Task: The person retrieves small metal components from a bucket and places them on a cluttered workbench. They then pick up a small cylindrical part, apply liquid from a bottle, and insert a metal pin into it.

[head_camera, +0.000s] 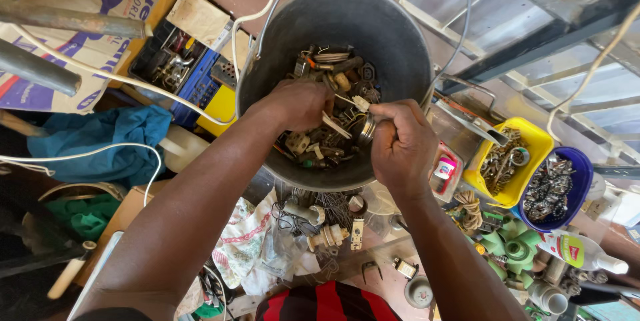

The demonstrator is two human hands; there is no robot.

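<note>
Far left of the big round grey metal bucket (393, 34): a crumpled blue cloth (100, 141) under a looping white cable (120, 78), then a black and blue plastic tray of small tools (180, 64) with a yellow block (220, 108) just beside the bucket's left wall. Inside the bucket, a heap of small mixed electrical parts, brown, cream and metal (330, 104), piled on its floor. Reaching over the bucket's left rim, the left hand (297, 104), fingers curled shut down into the heap, what exactly they pinch hidden by the knuckles. Over the bucket's near right rim, the right hand (400, 141), closed in a fist around a short shiny metal ring-shaped piece (365, 131) that pokes out by the thumb, touching the heap. Below the bucket, cream ceramic fittings (327, 236) and loose wire on a printed rag. Right of the bucket, a yellow rectangular plastic tub of metal bits (533, 141), then a round blue plastic bowl of dark metal pieces (580, 174) just beside it, with green plastic pipe fittings (513, 244) below both.
</note>
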